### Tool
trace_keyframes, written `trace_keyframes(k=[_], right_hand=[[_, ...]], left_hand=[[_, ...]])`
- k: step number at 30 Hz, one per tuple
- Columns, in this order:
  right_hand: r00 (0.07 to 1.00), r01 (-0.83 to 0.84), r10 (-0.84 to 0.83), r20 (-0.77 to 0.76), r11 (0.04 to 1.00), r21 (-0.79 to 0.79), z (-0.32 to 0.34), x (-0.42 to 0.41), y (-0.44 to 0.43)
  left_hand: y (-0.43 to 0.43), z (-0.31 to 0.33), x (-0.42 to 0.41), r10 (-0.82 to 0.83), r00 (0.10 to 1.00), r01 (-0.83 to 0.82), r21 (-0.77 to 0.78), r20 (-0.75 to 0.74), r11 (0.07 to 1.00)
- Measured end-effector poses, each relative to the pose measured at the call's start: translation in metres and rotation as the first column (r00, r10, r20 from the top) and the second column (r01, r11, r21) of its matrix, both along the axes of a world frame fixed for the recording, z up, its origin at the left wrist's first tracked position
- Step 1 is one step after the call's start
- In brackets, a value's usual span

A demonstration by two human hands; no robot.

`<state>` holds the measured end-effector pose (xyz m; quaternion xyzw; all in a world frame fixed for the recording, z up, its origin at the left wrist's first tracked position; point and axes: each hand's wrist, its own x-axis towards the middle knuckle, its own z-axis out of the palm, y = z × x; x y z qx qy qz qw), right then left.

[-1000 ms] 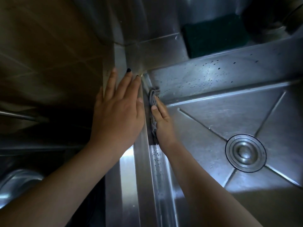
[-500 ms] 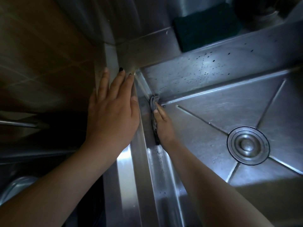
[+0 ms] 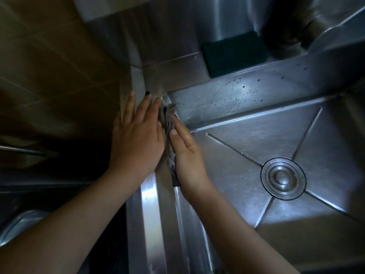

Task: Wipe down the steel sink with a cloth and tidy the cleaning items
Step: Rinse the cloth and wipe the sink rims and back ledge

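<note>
The steel sink (image 3: 246, 139) fills the right of the view, with a round drain (image 3: 283, 178) in its floor. A grey cloth (image 3: 169, 135) lies bunched against the sink's left inner wall, reaching up to the far left corner. My right hand (image 3: 186, 157) presses the cloth flat against that wall with straight fingers. My left hand (image 3: 138, 135) rests flat on the sink's left rim, fingers straight and pointing toward the back corner. A dark green scouring pad (image 3: 235, 54) lies on the back ledge.
Water drops speckle the sink's back wall (image 3: 227, 95). A steel vessel (image 3: 296, 26) stands on the ledge at the far right. A brown tiled wall (image 3: 49, 66) is on the left, and a steel bowl rim (image 3: 17, 226) shows at the lower left.
My right hand has slid the cloth up the left wall toward the rim and back corner. My left hand has stayed flat on the rim.
</note>
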<state>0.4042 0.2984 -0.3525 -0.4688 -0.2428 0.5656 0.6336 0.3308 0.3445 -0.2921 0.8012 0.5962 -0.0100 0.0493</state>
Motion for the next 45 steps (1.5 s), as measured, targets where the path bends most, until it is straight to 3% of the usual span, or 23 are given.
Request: trace_keyframes(k=[8,18,23,27,37,45], right_hand=[[0.999,-0.017,0.018,0.043,1.0,-0.024,-0.02,0.0,0.009],[0.994,-0.019,0.039,0.1,0.979,-0.201,-0.089,-0.002,0.032],[0.999,-0.013,0.026,0.048,0.967,-0.255,-0.118,-0.002,0.031],[0.99,-0.05,0.083,0.113,0.962,-0.267,-0.129,0.0,0.018],[0.996,-0.014,0.044,0.081,0.938,-0.346,-0.092,-0.008,-0.033],[0.999,-0.018,0.023,0.035,0.989,-0.145,-0.015,-0.007,-0.025]], left_hand=[[-0.001,0.0,0.0,-0.01,1.0,0.01,0.01,0.011,1.0],[-0.001,0.001,-0.001,-0.014,1.0,0.014,-0.001,0.013,1.0],[-0.001,0.0,-0.002,-0.028,0.999,0.028,0.012,0.02,1.0],[0.0,0.0,-0.002,-0.041,0.999,0.041,0.03,0.015,0.999],[0.0,-0.004,-0.005,-0.031,0.999,0.03,0.037,0.017,0.999],[0.0,0.0,-0.001,-0.003,1.0,0.003,0.003,0.024,1.0]])
